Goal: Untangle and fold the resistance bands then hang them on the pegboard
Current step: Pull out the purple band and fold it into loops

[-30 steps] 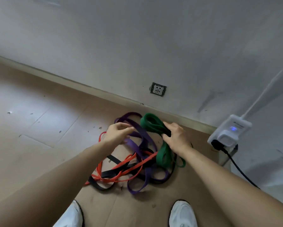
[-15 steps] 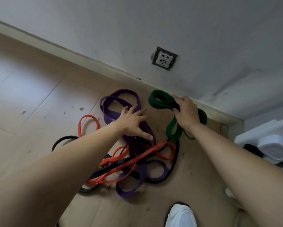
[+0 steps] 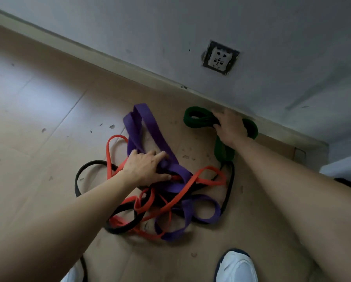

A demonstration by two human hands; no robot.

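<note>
A tangle of resistance bands lies on the brown floor by the wall. A wide purple band (image 3: 146,127) loops up from the pile and back down through it. An orange band (image 3: 178,200) and a black band (image 3: 78,180) wind around it. My left hand (image 3: 146,167) reaches into the knot, its fingers curled over the purple band, thumb near the orange one. My right hand (image 3: 229,127) grips the green band (image 3: 197,120), which sits apart at the skirting, looped to both sides of the hand. No pegboard is in view.
A wall socket (image 3: 220,58) sits low on the grey wall above the skirting board (image 3: 109,58). My white shoe (image 3: 236,265) stands at the bottom right. A white object shows at the right edge (image 3: 345,165). Bare floor tiles stretch to the left.
The view has come closer and lower. My left hand went from open, resting on the purple band, to gripping it in the knot. My right hand drew the green band further from the pile.
</note>
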